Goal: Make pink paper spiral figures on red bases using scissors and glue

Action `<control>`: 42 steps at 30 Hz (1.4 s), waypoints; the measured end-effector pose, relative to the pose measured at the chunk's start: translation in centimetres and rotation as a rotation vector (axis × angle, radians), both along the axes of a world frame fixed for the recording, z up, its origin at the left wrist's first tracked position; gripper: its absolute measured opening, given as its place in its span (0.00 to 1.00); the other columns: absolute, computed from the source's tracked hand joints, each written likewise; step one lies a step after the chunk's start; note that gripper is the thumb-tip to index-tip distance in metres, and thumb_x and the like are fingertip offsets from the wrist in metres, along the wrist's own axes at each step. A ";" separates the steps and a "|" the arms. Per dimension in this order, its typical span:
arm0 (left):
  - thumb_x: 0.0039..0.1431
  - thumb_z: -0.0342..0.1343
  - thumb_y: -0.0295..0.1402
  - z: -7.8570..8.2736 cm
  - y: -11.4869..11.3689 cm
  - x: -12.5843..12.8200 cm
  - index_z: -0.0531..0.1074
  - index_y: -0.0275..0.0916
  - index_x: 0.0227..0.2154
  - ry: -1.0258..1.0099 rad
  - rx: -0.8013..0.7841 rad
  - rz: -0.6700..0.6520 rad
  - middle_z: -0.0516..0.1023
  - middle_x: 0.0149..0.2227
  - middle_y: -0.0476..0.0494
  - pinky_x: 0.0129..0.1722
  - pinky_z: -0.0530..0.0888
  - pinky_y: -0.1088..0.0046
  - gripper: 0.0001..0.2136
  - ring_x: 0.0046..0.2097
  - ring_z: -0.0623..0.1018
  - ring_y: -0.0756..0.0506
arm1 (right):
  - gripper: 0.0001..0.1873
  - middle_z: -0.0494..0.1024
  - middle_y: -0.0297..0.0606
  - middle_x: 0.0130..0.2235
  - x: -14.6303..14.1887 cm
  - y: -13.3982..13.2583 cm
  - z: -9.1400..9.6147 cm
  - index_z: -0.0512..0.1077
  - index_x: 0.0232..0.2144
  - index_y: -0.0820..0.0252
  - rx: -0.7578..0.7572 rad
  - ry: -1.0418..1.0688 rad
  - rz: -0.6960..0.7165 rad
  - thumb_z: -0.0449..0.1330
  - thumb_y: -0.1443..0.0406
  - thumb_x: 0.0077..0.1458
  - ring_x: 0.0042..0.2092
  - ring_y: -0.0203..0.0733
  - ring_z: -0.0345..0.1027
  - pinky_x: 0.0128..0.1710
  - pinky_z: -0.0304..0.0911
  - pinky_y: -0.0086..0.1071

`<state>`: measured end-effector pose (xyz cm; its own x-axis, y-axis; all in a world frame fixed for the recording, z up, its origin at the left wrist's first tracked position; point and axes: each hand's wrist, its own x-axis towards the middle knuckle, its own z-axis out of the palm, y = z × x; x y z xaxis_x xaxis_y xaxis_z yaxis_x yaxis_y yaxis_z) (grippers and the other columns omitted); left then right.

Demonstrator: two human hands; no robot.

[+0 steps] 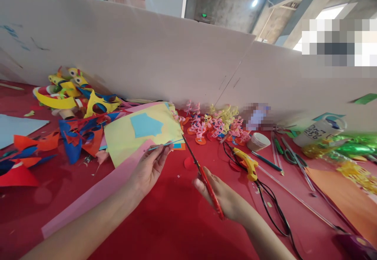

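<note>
My left hand (153,165) pinches a thin blue paper strip (165,145) between thumb and fingers, its far end pointing right. Wrapped in my right hand (218,193) is a pair of red-handled scissors (209,191). The dark blades point up and left, their tips close to the strip's right end; whether they touch it I cannot tell. Behind my left hand lies a pale yellow sheet (120,140) with a blue paper piece (146,125) on it. A long pink sheet (97,191) runs beneath my left forearm.
Curly pink and yellow paper pieces (203,128) stand along the white partition (141,55). A yellow glue gun (246,162) with a black cord lies right of my right hand, near a paper cup (259,141). Orange and blue cut-outs (70,142) crowd the left; green-handled scissors (290,156) lie right.
</note>
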<state>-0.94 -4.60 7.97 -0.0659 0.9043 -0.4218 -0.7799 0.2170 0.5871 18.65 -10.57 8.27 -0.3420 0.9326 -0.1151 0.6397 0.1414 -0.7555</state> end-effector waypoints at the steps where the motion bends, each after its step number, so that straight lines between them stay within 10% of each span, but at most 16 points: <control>1: 0.59 0.47 0.15 0.1 0.1 -0.1 0.70 0.31 0.20 -0.002 0.001 0.011 0.81 0.28 0.41 0.31 0.79 0.85 0.15 0.34 0.82 0.48 | 0.20 0.66 0.33 0.28 0.0 0.0 0.1 0.59 0.30 0.56 0.000 -0.004 -0.009 0.44 0.47 0.58 0.31 0.40 0.62 0.31 0.63 0.33; 42: 0.54 0.55 0.18 -0.2 -2.6 1.4 0.75 0.32 0.23 -0.026 0.070 -0.090 0.82 0.29 0.45 0.34 0.79 0.84 0.08 0.36 0.82 0.48 | 0.22 0.59 0.29 0.20 -1.8 0.1 -2.5 0.53 0.26 0.56 0.152 0.055 -0.054 0.40 0.45 0.57 0.20 0.35 0.54 0.20 0.49 0.28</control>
<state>0.45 -7.16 7.74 0.0267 0.9335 -0.3575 -0.7744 0.2455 0.5832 16.84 -10.46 5.79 -0.2924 0.9552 0.0459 0.6080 0.2227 -0.7621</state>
